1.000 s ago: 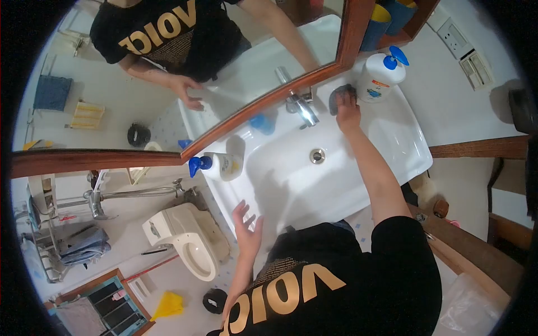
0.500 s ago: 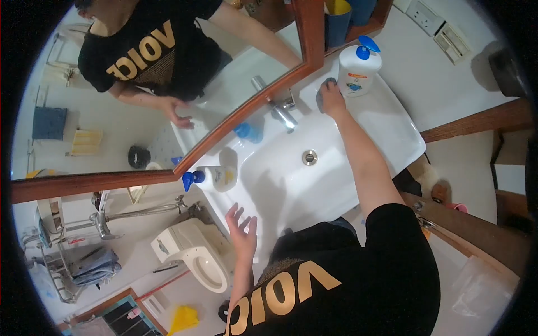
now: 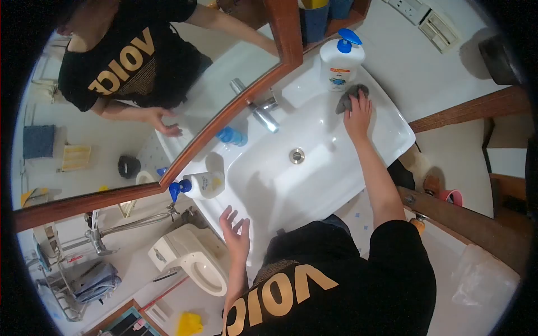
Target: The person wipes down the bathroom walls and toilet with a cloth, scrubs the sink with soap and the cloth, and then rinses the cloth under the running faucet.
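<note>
My right hand (image 3: 358,116) presses a crumpled grey cloth (image 3: 346,102) onto the right rim of the white sink (image 3: 392,115), its fingers over the top of the cloth. Just behind it stands a large white pump bottle (image 3: 339,67) with a blue head, upright. My left hand (image 3: 236,235) hovers by the sink's left front edge, fingers spread and curved, holding nothing. Beyond that hand, a second white pump bottle (image 3: 207,185) with a dark blue head sits on the left rim.
A chrome tap (image 3: 263,119) rises at the back of the basin, above the drain (image 3: 297,155). Left of it is a small blue container (image 3: 232,136). A wood-framed mirror (image 3: 224,126) borders the back edge. A toilet (image 3: 193,260) stands at the lower left.
My right hand has slid the grey cloth from beside the large bottle's left to the rim in front of it, toward the right. My left hand stays open; the view has shifted slightly.
</note>
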`<state>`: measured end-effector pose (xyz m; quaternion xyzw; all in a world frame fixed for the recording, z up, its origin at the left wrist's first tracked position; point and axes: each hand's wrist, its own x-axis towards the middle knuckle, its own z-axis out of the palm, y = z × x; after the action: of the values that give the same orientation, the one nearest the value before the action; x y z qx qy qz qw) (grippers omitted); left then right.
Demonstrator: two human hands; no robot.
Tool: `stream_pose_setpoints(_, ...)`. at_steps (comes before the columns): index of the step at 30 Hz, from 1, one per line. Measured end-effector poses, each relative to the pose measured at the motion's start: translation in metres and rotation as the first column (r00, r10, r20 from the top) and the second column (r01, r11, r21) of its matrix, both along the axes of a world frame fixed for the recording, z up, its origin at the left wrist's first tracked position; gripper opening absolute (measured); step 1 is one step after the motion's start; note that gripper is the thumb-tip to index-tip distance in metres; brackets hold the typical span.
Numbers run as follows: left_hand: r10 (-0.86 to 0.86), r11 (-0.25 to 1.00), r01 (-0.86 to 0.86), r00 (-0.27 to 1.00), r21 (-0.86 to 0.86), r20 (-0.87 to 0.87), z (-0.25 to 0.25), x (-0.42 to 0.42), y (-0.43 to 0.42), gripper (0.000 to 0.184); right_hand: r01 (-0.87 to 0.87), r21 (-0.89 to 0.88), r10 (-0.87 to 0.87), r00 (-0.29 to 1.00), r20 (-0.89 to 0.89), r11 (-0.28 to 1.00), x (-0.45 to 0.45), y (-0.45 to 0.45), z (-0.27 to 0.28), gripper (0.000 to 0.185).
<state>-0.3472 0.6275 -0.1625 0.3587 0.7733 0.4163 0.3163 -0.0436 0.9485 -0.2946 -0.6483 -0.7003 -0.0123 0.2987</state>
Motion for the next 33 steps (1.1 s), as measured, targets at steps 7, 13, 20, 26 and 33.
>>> stream_pose_setpoints(7,-0.054,0.997,0.054,0.999,0.048,0.007,0.006,0.003,0.018,0.052,0.065,-0.256,0.104,0.799,0.592,0.964,0.021,0.050,-0.002,0.044)
stream_pose_setpoints(13,0.005,1.000,-0.005,1.000,0.012,0.022,0.004,-0.002,0.008,0.049,0.230,-0.453,0.089,0.810,0.580,0.861,0.037,0.055,0.006,0.041)
stream_pose_setpoints(20,0.040,0.999,-0.041,0.999,0.031,0.033,0.004,-0.002,-0.010,0.045,0.483,-0.661,-0.084,0.838,0.540,0.574,0.077,0.029,0.013,0.048)
stream_pose_setpoints(26,0.032,0.998,-0.034,0.999,0.048,0.039,-0.002,0.002,-0.022,0.040,0.453,-0.786,0.064,0.849,0.524,0.420,0.095,-0.007,0.062,0.048)
stream_pose_setpoints(33,0.006,0.996,-0.008,1.000,0.094,0.014,0.001,0.000,-0.030,0.037,0.212,-0.807,0.272,0.869,0.414,0.551,0.100,-0.033,0.005,0.036)
